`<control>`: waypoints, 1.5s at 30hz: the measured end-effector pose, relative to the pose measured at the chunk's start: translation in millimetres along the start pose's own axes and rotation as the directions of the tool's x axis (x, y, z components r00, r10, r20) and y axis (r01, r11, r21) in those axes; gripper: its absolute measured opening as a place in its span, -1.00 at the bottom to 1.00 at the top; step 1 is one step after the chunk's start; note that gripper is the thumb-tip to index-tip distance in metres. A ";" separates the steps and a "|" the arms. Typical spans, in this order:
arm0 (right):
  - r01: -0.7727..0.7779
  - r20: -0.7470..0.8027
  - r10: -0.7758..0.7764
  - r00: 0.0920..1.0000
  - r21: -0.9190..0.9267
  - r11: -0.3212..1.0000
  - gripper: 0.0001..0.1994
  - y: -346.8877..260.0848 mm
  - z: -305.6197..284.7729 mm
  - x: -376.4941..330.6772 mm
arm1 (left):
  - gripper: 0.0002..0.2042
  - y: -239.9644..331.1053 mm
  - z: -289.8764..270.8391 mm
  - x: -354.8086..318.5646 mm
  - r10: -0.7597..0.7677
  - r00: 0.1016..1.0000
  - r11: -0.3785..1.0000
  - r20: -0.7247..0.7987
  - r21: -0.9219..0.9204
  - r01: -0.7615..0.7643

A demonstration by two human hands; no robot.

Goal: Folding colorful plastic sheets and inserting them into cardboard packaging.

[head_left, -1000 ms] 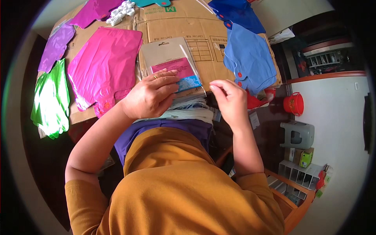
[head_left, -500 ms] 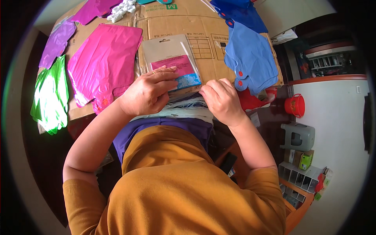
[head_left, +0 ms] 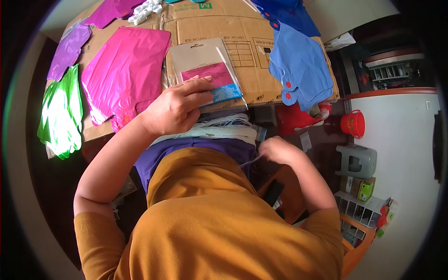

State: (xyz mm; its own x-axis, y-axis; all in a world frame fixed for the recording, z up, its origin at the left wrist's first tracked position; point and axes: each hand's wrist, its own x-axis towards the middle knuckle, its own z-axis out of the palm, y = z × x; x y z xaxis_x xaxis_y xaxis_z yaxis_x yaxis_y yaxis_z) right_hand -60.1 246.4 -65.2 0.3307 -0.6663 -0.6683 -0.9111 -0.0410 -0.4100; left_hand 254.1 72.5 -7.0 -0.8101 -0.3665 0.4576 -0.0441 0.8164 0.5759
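My left hand [head_left: 178,106] lies across the near left part of a flat, clear-wrapped packet [head_left: 198,53] on the cardboard. Its fingers are together on top and its thumb is bent by the near edge. The packet has a grey card with a hang slot, a pink panel and a blue band; a shiny pale line runs down its right side. Beside my lap, to the right and below the cardboard's edge, my right hand [head_left: 278,150] is closed in a pinch on a thin pale strip [head_left: 249,162]. White strings [head_left: 219,128] lie bundled across my lap.
Foil balloons lie flat around the cardboard [head_left: 196,28]: pink [head_left: 126,70], green [head_left: 60,114], purple [head_left: 69,51], light blue [head_left: 301,65] and dark blue [head_left: 289,16]. A white bundle [head_left: 145,11] is at the back. At right stand a red bucket [head_left: 352,124] and a grey stool [head_left: 357,159].
My right hand has moved from the packet's near right corner down and right, beside my lap, with the pale strip trailing from it. My left hand has stayed on the packet.
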 end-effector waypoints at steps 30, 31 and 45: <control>-0.113 -0.096 0.164 0.982 0.399 0.910 -0.56 -92.2 -174.7 49.5 | -0.57 18.7 -14.3 -20.0 -0.017 0.998 0.941 -0.063 0.337 0.037; -0.107 -0.123 0.167 0.978 0.387 0.916 -0.57 -103.8 -171.6 39.1 | -0.58 16.4 -9.7 -29.0 0.056 0.997 0.920 -0.047 0.390 -0.033; 0.452 -0.573 0.444 0.689 0.818 0.355 -0.83 -65.0 -59.6 -71.4 | -0.77 54.7 -14.3 -0.7 0.441 0.883 0.845 -0.160 0.407 -0.348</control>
State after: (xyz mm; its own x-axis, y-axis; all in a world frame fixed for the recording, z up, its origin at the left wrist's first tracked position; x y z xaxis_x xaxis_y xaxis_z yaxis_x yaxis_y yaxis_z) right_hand -39.1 252.2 46.1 -0.3177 -0.9038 -0.2868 0.0276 0.2935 -0.9556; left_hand 260.6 111.1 33.9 -0.6410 -0.0351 0.7668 0.0071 0.9986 0.0517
